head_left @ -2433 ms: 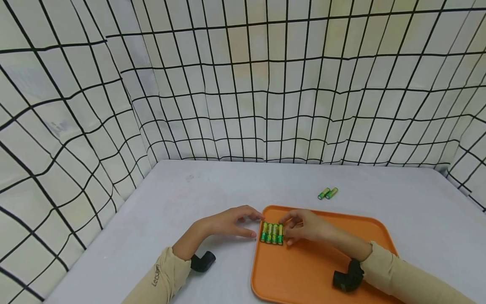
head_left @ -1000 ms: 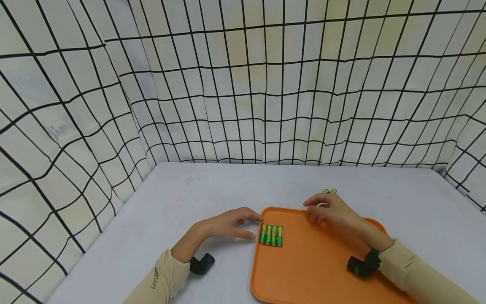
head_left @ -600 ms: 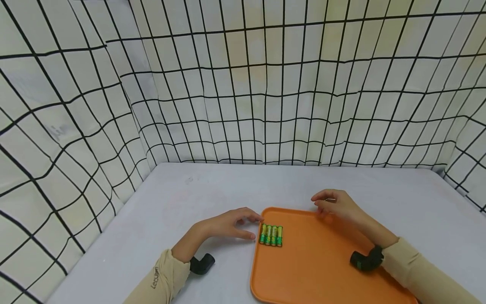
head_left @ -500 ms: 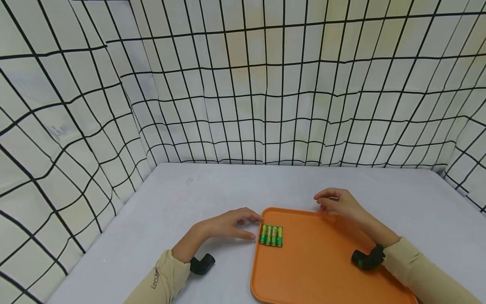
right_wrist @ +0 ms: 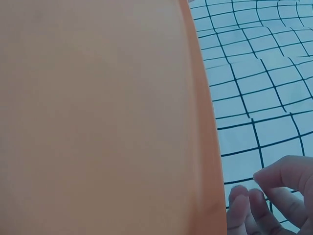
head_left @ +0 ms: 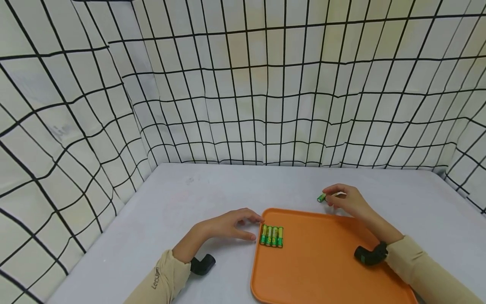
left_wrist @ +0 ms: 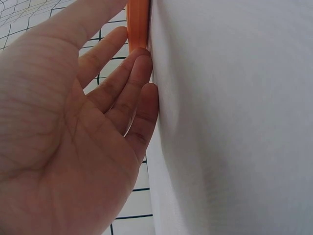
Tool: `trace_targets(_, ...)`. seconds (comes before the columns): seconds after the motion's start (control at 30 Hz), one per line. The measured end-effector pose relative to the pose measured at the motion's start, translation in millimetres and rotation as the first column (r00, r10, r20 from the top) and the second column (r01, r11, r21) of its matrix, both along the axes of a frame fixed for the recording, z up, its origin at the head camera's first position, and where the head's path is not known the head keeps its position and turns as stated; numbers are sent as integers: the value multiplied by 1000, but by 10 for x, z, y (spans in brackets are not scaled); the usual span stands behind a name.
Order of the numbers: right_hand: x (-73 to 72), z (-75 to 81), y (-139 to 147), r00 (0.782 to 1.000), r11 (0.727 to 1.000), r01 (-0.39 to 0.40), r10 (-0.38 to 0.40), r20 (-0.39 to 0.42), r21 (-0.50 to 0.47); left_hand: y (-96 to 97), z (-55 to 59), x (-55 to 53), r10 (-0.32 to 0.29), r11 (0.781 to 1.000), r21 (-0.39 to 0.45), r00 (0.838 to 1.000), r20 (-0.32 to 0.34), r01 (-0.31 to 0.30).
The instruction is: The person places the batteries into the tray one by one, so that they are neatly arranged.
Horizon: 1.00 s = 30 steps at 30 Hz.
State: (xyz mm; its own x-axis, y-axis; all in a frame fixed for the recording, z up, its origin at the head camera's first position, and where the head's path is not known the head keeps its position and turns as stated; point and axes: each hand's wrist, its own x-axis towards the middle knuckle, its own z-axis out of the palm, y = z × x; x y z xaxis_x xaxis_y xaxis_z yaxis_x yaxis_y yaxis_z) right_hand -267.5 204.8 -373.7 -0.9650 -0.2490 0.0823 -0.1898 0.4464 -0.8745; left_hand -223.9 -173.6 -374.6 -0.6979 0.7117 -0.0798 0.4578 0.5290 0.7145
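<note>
Several green-and-yellow batteries (head_left: pixel 271 236) lie side by side in a row on the orange tray (head_left: pixel 315 266), against its left edge. My left hand (head_left: pixel 228 223) rests on the table just left of them, fingers loosely bent, fingertips at the tray's rim; its palm (left_wrist: pixel 83 142) holds nothing. Beyond the tray's far edge, my right hand (head_left: pixel 347 200) reaches down with bent fingers. A loose battery (head_left: pixel 321 197) shows just left of its fingertips. A yellow-green bit is glimpsed between the fingers; whether they grip it is unclear. In the right wrist view, no battery shows by the fingers (right_wrist: pixel 288 171).
The white table (head_left: pixel 212 181) extends around the tray. White walls with black netting (head_left: pixel 243 93) stand behind and at the sides. A black wrist device (head_left: pixel 203 264) hangs under the left wrist, and another device (head_left: pixel 370 254) is on the right wrist, above the tray.
My right hand has moved from the battery row to the far side of the tray, then slightly right, uncovering one loose battery. My left hand has stayed in place.
</note>
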Motion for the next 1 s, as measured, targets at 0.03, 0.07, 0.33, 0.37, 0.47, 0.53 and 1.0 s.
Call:
trace_targets(0.03,-5,-2,9,1000,1000,14,-14,-1,4,0,-2,-1,-2,1000,1,1000,0,2)
trace_targets(0.07,-8,-3,15,1000,1000,27,-27,-3,7,0,-5,-3,-3,1000,0,1000,-1,3)
trace_targets(0.33,-62,-37,52,997,996,77,-77,8,53,-2,-9,1,3,1000,-7,1000,2,-3)
trace_targets(0.37,-72,-46,55,996,995,83,-85,19,59,-2,-4,4,3,1000,-6,1000,3,-3)
trace_targets(0.47,-103,-80,72,995,992,96,-99,32,79,-1,5,12,5,1000,-5,1000,7,-5)
trace_targets(0.53,-119,-97,78,993,991,103,-107,42,89,-5,7,13,2,1000,-2,1000,7,-2)
trace_targets(1.0,-228,-127,109,979,972,132,-158,128,194,-5,-19,2,0,1000,1,1000,-5,0)
